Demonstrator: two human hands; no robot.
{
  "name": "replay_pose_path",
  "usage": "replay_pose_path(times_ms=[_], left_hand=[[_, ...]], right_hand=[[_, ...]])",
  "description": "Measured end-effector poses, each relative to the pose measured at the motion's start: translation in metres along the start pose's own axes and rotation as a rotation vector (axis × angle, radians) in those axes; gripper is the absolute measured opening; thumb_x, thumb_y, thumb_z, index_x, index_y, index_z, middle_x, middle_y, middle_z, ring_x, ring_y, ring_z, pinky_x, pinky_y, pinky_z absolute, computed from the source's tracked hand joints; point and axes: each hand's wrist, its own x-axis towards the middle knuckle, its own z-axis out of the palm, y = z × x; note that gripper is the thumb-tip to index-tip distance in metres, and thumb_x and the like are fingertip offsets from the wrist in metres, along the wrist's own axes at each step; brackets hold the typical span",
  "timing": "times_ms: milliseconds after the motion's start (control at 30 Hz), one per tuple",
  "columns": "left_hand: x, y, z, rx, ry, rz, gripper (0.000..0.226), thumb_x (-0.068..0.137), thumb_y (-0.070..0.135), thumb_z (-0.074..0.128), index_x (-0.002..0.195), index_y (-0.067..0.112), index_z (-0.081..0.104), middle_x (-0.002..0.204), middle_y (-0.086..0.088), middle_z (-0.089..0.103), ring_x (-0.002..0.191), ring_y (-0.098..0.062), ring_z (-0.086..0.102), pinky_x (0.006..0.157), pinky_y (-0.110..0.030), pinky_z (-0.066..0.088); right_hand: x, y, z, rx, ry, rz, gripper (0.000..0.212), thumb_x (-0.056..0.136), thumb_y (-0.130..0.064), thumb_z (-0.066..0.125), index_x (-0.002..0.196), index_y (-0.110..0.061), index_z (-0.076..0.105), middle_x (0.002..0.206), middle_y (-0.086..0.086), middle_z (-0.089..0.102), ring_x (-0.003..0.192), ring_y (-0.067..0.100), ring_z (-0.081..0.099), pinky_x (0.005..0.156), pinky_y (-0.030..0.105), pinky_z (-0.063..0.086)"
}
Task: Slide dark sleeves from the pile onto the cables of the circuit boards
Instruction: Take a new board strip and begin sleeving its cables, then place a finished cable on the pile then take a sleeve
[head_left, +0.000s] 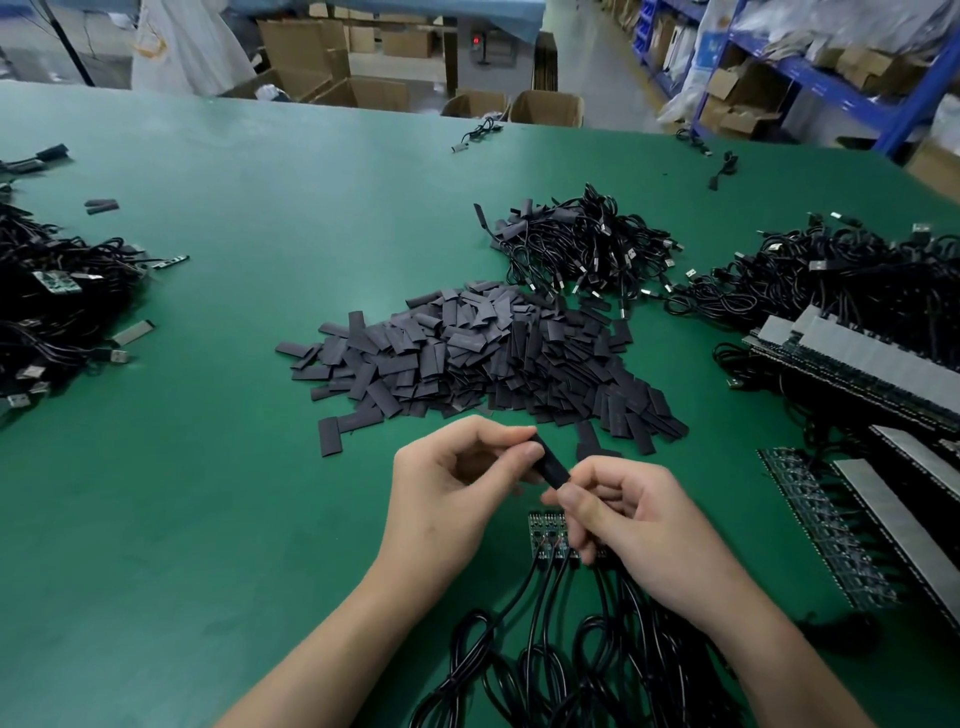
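Sleeve held above boards — threading not begun.
Left hand (457, 483) and right hand (623, 512) both pinch one dark sleeve (549, 464); a flattened mouth may snag — loose cables (540, 597) tangle.

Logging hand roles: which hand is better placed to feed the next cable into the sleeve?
Probably the right hand: it sits directly over the circuit boards and their cables, while the left hand pinches the dark sleeve's far end.

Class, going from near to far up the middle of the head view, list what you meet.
Black cables → circuit boards → hands holding a dark sleeve → sleeve pile → bundle of USB cables → cardboard boxes.
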Motion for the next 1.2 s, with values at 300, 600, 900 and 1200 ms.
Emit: replay_pose_path(times_ms=[300, 600, 900, 1200], left_hand=[[0.01, 0.005, -0.011, -0.344, 0.216, -0.184, 0.016, 0.08, 0.022, 0.076, 0.094, 0.013, 0.077, 0.083, -0.014, 0.078, 0.073, -0.016, 0.074, 0.067, -0.025, 0.059], [0.011, 0.0, -0.017, 0.063, 0.069, -0.166, 0.031, 0.091, 0.029, 0.075, 0.119, 0.024, 0.065, 0.093, 0.002, 0.076, 0.087, -0.012, 0.072, 0.076, -0.02, 0.054], [-0.003, -0.001, -0.011, 1.022, -0.469, 0.156, 0.07, 0.072, 0.097, 0.043, 0.107, 0.039, 0.061, 0.095, 0.022, 0.043, 0.095, 0.0, 0.042, 0.082, -0.024, 0.034], [0.001, 0.004, -0.012, 0.815, -0.494, 0.053, 0.047, 0.075, 0.075, 0.069, 0.098, 0.035, 0.06, 0.096, 0.02, 0.055, 0.093, 0.002, 0.049, 0.089, -0.022, 0.042]], right_hand=[[-0.006, -0.002, -0.018, -0.518, 0.01, -0.118, 0.007, 0.088, -0.042, 0.074, 0.086, -0.036, 0.076, 0.092, -0.017, 0.068, 0.098, 0.009, 0.061, 0.084, 0.023, 0.045], [0.002, -0.018, -0.023, -0.276, 0.219, -0.104, 0.016, 0.098, -0.037, 0.06, 0.084, -0.031, 0.064, 0.062, 0.006, 0.067, 0.054, 0.019, 0.065, 0.063, 0.037, 0.051], [0.122, -0.065, -0.077, -0.419, 0.528, -0.094, 0.022, 0.103, -0.036, 0.058, 0.103, -0.015, 0.065, 0.074, 0.001, 0.062, 0.058, 0.015, 0.055, 0.062, 0.038, 0.047], [0.246, -0.114, -0.125, -0.635, 0.575, 0.042, 0.054, 0.099, -0.028, 0.066, 0.148, -0.015, 0.047, 0.137, 0.011, 0.056, 0.125, 0.03, 0.055, 0.098, 0.034, 0.042]])
